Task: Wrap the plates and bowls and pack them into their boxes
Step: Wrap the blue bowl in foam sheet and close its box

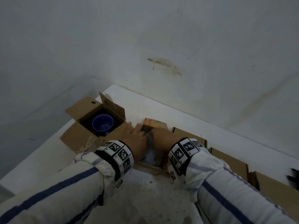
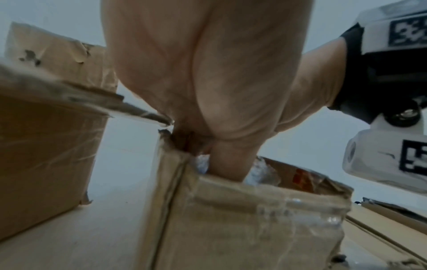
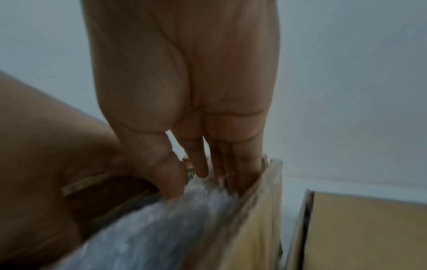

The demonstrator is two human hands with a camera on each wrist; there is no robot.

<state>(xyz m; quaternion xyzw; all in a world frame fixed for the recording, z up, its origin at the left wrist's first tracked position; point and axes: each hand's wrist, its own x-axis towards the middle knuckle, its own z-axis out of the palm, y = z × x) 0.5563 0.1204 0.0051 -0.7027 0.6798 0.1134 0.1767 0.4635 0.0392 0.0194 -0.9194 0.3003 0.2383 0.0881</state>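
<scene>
Both hands are filling the mouth of the small box (image 1: 159, 166): the left hand (image 1: 135, 137) and right hand (image 1: 161, 137) are crowding in over the bubble-wrapped bundle (image 1: 151, 156), leaving no gap. Left of the small box, the open carton (image 1: 77, 135) is standing close. Right of it, flattened cardboard (image 1: 229, 160) is lying. Behind it, the wall (image 1: 210, 62) is closing in; in front, bare tabletop (image 1: 145, 199) is lying open.

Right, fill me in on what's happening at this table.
A person is packing dishes. Both hands are down in a small cardboard box, the left hand and right hand pushing a bubble-wrapped item into it; what is inside the wrap cannot be seen. To the left, a larger open box holds an unwrapped blue bowl. Flat cardboard pieces lie on the white table to the right.
</scene>
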